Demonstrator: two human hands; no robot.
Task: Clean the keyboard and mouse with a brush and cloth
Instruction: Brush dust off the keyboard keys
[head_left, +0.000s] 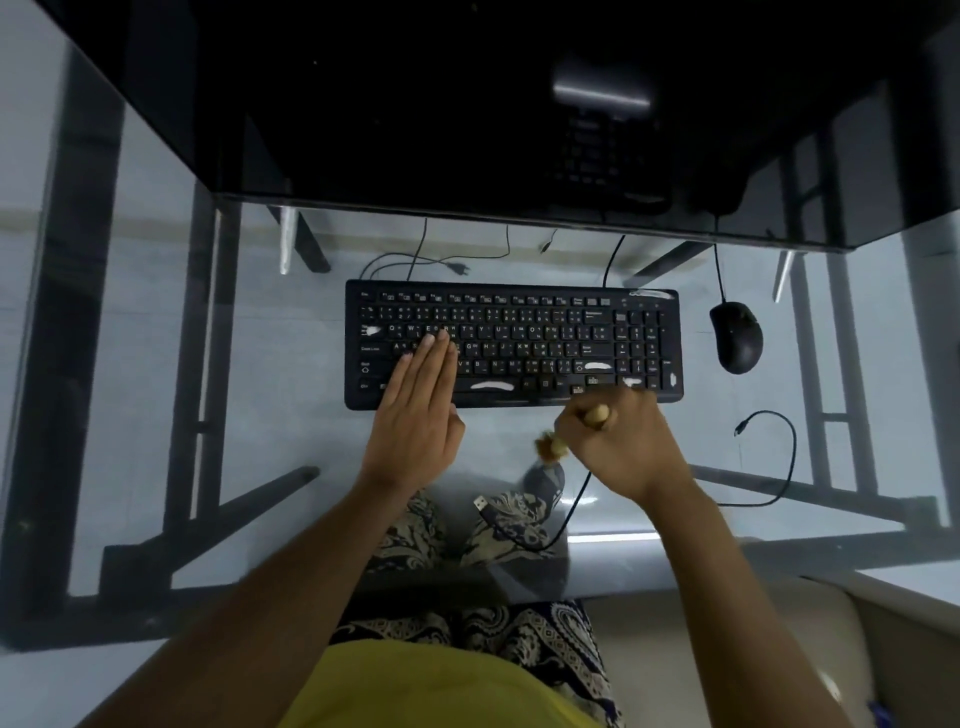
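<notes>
A black keyboard (540, 332) lies on a glass desk (156, 364), with worn white patches on some keys. My left hand (421, 410) rests flat on its left keys, fingers together. My right hand (618, 441) is closed around a small brush (597, 415) just in front of the keyboard's right lower edge. Its wooden handle shows above my fist and its brown bristles (548, 447) stick out to the left, blurred. A black mouse (736, 336) sits to the right of the keyboard. No cloth is in view.
A dark raised shelf (467, 130) overhangs the back of the desk. A loose USB plug (482, 503) and its cable lie near the front edge, and another cable (787, 457) loops at the right. My legs show through the glass.
</notes>
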